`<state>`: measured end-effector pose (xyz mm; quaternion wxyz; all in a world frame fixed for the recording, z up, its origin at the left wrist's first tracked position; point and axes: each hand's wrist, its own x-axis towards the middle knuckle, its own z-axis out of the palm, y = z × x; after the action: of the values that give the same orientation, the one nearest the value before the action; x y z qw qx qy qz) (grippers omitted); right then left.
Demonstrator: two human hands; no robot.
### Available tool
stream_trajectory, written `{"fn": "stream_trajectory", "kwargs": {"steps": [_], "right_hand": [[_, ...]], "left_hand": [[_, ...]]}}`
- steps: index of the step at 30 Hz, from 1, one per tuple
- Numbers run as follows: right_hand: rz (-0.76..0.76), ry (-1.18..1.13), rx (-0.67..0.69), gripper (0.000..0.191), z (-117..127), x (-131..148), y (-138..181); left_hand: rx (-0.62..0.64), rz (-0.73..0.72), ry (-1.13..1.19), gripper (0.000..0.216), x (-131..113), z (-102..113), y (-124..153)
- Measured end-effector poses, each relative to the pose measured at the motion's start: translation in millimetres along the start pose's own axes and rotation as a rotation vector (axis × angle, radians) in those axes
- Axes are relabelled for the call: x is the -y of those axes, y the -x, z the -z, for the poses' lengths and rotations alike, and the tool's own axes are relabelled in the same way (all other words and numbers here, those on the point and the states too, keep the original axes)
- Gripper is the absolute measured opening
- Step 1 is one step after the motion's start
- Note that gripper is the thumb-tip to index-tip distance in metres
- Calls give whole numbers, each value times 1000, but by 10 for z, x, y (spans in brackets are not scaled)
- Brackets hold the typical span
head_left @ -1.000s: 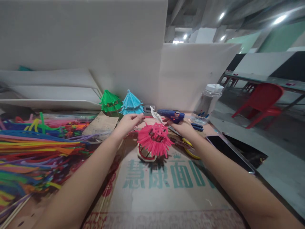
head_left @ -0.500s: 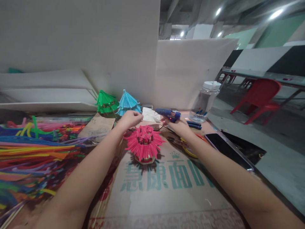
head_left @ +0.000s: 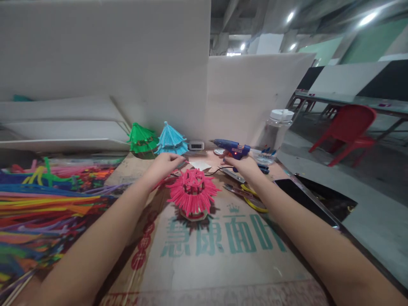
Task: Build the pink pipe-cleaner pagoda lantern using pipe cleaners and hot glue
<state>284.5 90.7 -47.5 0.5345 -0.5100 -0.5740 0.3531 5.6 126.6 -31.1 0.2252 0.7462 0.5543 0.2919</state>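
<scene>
A pink pipe-cleaner roof model (head_left: 193,192) stands on the cardboard sheet (head_left: 219,250) between my arms. My right hand (head_left: 242,165) is shut on a blue glue gun (head_left: 230,147), whose nozzle points left and whose red light glows. My left hand (head_left: 165,163) hovers just behind the pink model with fingers curled together; what they pinch, if anything, is too small to make out. A white slip of paper (head_left: 200,164) lies flat between the hands. Behind them stand a green model (head_left: 142,138) and a light-blue model (head_left: 171,139).
A heap of coloured pipe cleaners (head_left: 41,199) fills the left side. Yellow-handled scissors (head_left: 247,193), a dark phone (head_left: 306,202) and a clear jar (head_left: 276,134) lie to the right. White foam boards (head_left: 127,72) wall off the back. A red chair (head_left: 349,129) stands beyond.
The white paper has gone from between the hands down onto the table. The pink model has come to rest on the cardboard. My right hand has carried the glue gun slightly rightward.
</scene>
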Motion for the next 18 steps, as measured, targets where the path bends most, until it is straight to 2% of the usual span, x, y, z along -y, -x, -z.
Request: {"fn": "stream_trajectory", "kwargs": {"steps": [3, 5, 9, 13, 16, 18], "right_hand": [[22, -9, 45, 18, -2, 77, 34], [38, -7, 57, 17, -1, 138, 72], [66, 5, 50, 16, 15, 255, 157], [81, -14, 46, 17, 35, 300, 165], [89, -52, 53, 19, 27, 269, 140], [91, -82, 67, 20, 5, 231, 136]], "left_hand": [[-25, -39, 5, 49, -103, 211, 309], [-96, -129, -35, 45, -168, 329, 493], [-207, -204, -132, 51, -160, 455, 673], [-187, -243, -204, 50, 38, 347, 522], [29, -287, -283, 44, 151, 138, 216], [106, -301, -319, 37, 152, -27, -36]]}}
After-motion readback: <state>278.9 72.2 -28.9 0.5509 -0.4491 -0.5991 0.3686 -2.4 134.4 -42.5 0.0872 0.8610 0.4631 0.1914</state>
